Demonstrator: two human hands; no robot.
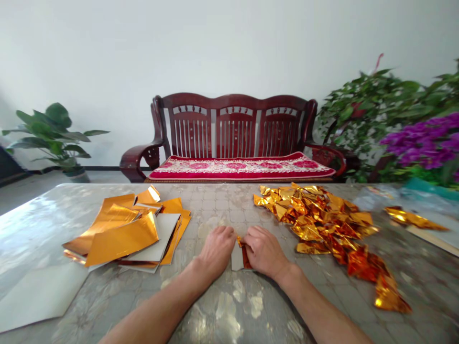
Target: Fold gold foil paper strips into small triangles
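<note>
A small piece of foil paper (237, 262), gold on one side and pale grey on the other, lies on the table between my hands, partly folded over. My left hand (217, 249) is closed at its left edge, fingertips bent toward the gold part at the top. On the other side, my right hand (264, 252) pinches the folded gold part. Both hands hide much of the piece. Left of them lies a loose stack of gold foil paper sheets (122, 239). To the right is a heap of folded gold foil pieces (315, 217).
The table (215, 310) has a patterned, glossy cover. A pale sheet (43, 291) lies at the near left. At the right are one folded foil piece (412, 218) and clear plastic (380, 196). Beyond stands a wooden bench (234, 124), with plants (376, 105) at the right.
</note>
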